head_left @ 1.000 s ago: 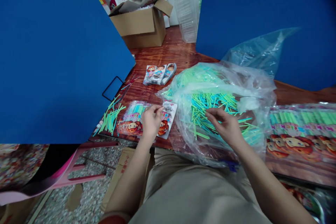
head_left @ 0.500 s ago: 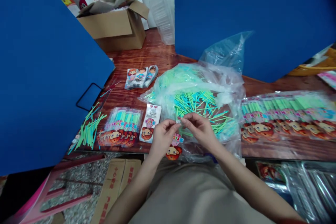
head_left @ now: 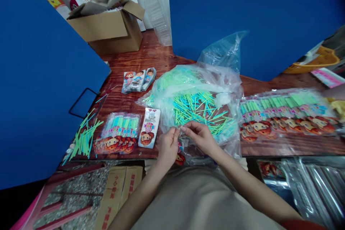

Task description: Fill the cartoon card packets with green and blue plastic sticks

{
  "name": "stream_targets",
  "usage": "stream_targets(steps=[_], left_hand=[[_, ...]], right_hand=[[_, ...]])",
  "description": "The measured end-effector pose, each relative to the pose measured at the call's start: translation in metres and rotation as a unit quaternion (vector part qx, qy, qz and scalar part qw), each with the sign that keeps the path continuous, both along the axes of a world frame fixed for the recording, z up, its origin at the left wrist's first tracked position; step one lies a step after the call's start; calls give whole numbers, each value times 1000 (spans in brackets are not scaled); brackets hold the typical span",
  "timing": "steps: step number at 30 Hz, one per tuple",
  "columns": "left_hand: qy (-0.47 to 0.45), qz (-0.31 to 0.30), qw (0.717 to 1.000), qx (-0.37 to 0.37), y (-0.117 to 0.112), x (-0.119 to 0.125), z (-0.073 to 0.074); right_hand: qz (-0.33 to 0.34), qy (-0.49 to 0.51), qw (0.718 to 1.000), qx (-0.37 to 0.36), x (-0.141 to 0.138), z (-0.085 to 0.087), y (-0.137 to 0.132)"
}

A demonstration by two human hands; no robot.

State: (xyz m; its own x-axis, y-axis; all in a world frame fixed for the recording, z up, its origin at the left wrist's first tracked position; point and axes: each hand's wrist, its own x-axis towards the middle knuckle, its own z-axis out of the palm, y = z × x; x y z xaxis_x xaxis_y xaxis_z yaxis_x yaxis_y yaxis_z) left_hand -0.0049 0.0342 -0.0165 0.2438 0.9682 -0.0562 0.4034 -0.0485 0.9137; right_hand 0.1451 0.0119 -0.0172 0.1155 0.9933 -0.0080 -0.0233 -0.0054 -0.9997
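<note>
My left hand (head_left: 167, 147) and my right hand (head_left: 199, 137) meet over the table's front edge, thumbs and fingers pinched together at the top of a printed plastic packet (head_left: 180, 159). The packet hangs down with a cartoon face at its bottom; my left hand covers much of it. Just beyond the hands lies a large clear bag (head_left: 234, 97), torn open over many thin green and blue sticks (head_left: 192, 109). Left of my left hand is a pile of flat packets (head_left: 148, 129) with the same cartoon face.
Stick-filled packets lie in overlapping rows at left (head_left: 118, 133) and right (head_left: 285, 115). Loose sticks (head_left: 84, 138) spread near the left edge. Small cartoon packs (head_left: 138, 80) sit farther back, before a cardboard box (head_left: 107, 28). Blue panels (head_left: 242, 18) border the table. A person's arm (head_left: 335, 92) shows at far right.
My hands have drawn slightly down and closer together at the packet's top, and the packet now hangs lower and more hidden. The camera view has shifted a little right; an arm appears at far right.
</note>
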Motion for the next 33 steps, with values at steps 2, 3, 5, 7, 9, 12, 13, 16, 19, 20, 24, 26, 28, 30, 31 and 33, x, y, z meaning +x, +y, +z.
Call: stream_targets(steps=[2,3,5,7,9,12,13,16,19,20,24,26,28,30,31,33], left_hand=[[-15,-12,1000,-11,1,-1,1],[-38,-15,999,-23,1,-1,1],[-99,-16,994,-50,3,-1,4],[-145,-12,987,-72,4,-1,7],[-158,-5,983,-90,4,-2,11],[-158,15,981,-107,2,-3,13],[-158,24,981,-111,2,-3,12],[-154,43,979,-124,2,-5,10],[-152,57,980,-114,5,-9,6],[-152,67,981,-100,7,-11,5],[-177,101,975,-89,12,-15,2],[-199,104,967,-123,13,-15,3],[-216,109,960,-144,13,-14,4],[-224,116,957,-142,13,-14,6],[-225,118,957,-138,13,-14,7],[-227,122,957,-132,13,-15,7]], right_hand=[[-13,15,1000,4,0,0,0],[-21,25,999,6,1,0,0],[-37,44,998,11,1,-1,0],[-51,53,997,18,1,-3,0],[-60,50,997,25,-1,-5,-1],[-44,32,998,29,-2,-3,-2],[-30,24,999,30,0,-2,-2],[-1,13,1000,27,14,2,1],[-62,-1,998,19,47,1,11],[-93,-35,995,17,60,-1,15],[-75,-299,951,-20,100,-9,28],[-24,-408,912,-24,105,-10,31],[37,-483,874,-24,101,-9,33],[97,-537,837,-30,94,-7,34],[121,-557,821,-34,90,-6,34],[158,-585,794,-44,83,-5,35]])
